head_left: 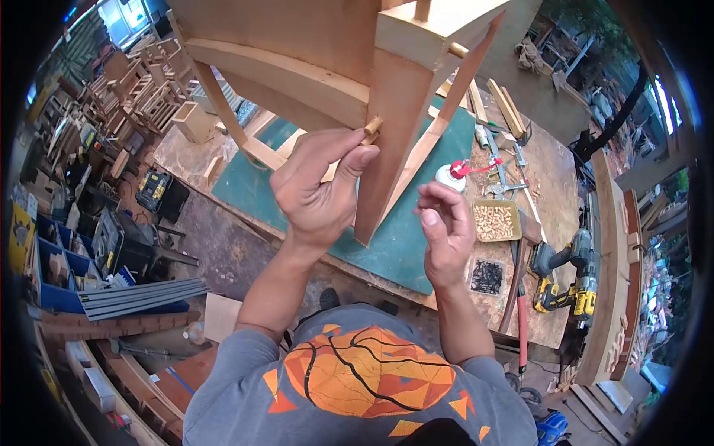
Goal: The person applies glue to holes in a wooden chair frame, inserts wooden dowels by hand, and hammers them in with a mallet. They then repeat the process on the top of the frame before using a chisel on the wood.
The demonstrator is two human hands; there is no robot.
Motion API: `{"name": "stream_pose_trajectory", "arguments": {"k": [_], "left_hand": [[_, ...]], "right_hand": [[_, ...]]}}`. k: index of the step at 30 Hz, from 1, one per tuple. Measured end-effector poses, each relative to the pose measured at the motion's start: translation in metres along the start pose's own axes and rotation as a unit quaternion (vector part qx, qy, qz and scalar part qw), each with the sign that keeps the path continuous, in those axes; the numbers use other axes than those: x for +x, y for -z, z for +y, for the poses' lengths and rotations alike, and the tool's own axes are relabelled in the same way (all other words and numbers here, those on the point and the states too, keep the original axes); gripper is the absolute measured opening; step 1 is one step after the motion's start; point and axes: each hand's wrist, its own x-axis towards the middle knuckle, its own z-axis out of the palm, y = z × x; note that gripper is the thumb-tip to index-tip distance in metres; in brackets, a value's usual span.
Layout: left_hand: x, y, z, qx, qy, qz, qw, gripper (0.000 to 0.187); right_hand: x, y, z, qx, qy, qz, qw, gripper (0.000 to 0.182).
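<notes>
A wooden furniture frame [398, 111] with tapered legs and a curved rail [282, 70] stands on the green-topped bench. My left hand [316, 182] pinches a short wooden dowel [374, 125] between thumb and fingertips, against the near leg by the rail's end. Whether the dowel's tip sits in a hole is hidden. Two more dowels stick out of the frame, one at the top [422, 9] and one at the side [457, 50]. My right hand [448, 238] hovers right of the leg, fingers loosely curled, thumb apart, nothing visible in it. A white glue bottle [451, 177] with a red cap stands just beyond it.
On the bench's right lie a yellow tub of dowels [497, 221], a box of black screws [487, 276], a hammer [522, 297], clamps [500, 175] and cordless drills [584, 286]. Wooden parts [141, 85] are piled at the far left. Blue bins [63, 260] stand left.
</notes>
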Motion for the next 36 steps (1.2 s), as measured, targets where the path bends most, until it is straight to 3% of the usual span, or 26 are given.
{"name": "stream_pose_trajectory", "arguments": {"k": [5, 8, 23, 25, 31, 36], "left_hand": [[0.001, -0.006, 0.003, 0.019, -0.008, 0.017, 1.0, 0.018], [0.003, -0.006, 0.003, 0.042, -0.018, 0.029, 0.999, 0.016], [0.017, -0.003, 0.039, 0.252, -0.034, -0.078, 0.964, 0.014], [0.009, -0.009, 0.039, 0.221, 0.033, -0.032, 0.974, 0.014], [-0.012, -0.024, 0.009, 0.182, -0.005, 0.051, 0.982, 0.014], [-0.013, -0.03, 0.02, 0.214, 0.059, 0.064, 0.973, 0.015]], "right_hand": [[0.011, -0.021, 0.015, 0.0, 0.0, -0.021, 1.0, 0.048], [0.013, -0.033, 0.028, 0.026, -0.015, -0.108, 0.994, 0.066], [0.015, -0.034, 0.034, -0.036, 0.059, -0.113, 0.991, 0.079], [0.014, -0.035, 0.031, -0.035, 0.056, -0.108, 0.992, 0.08], [0.011, -0.038, 0.037, -0.06, 0.075, -0.088, 0.991, 0.086], [0.011, -0.039, 0.03, -0.117, 0.081, -0.058, 0.988, 0.081]]}}
